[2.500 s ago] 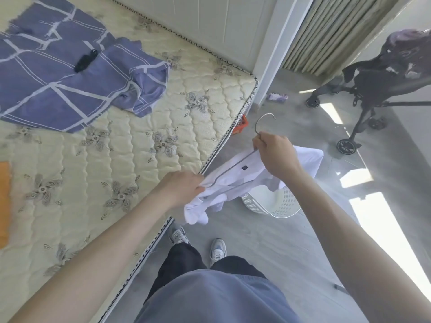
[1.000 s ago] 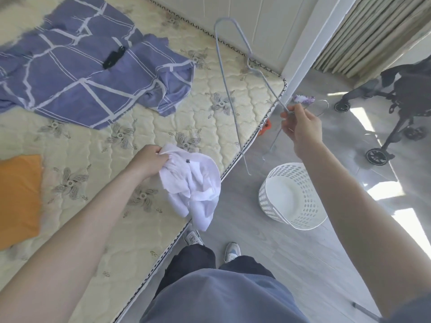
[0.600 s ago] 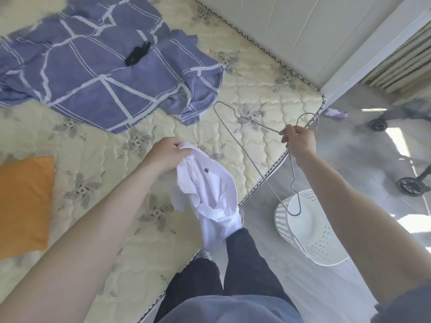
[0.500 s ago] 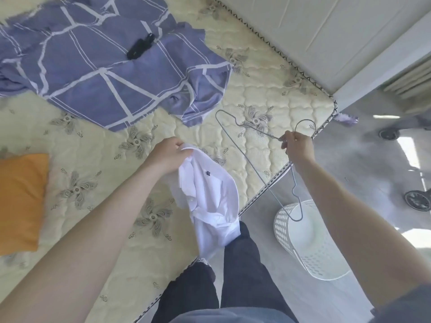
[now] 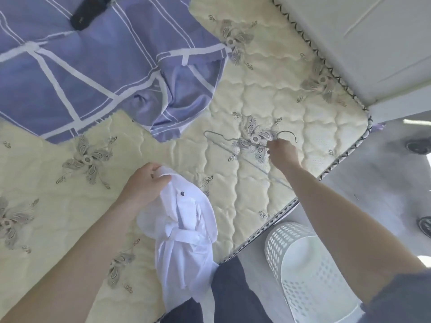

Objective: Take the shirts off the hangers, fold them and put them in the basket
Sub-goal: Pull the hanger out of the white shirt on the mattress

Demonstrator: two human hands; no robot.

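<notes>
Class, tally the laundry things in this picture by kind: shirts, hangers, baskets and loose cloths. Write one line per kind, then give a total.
white shirt: 1
wire hanger: 1
white basket: 1
blue checked cloth: 1
Total: 4

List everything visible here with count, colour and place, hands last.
mattress: one, cream with grey flowers, filling the left
shirt: one, white, bunched, over the mattress's near edge
wire hanger: one, grey, on the mattress
basket: one, white, on the floor beside the mattress
cloth: one, purple with white lines, upper left on the mattress
black object: one, on the cloth, top edge
wheels: two, dark, right edge, on the floor
left hand: one, grips the shirt
right hand: one, holds the wire hanger's neck
</notes>
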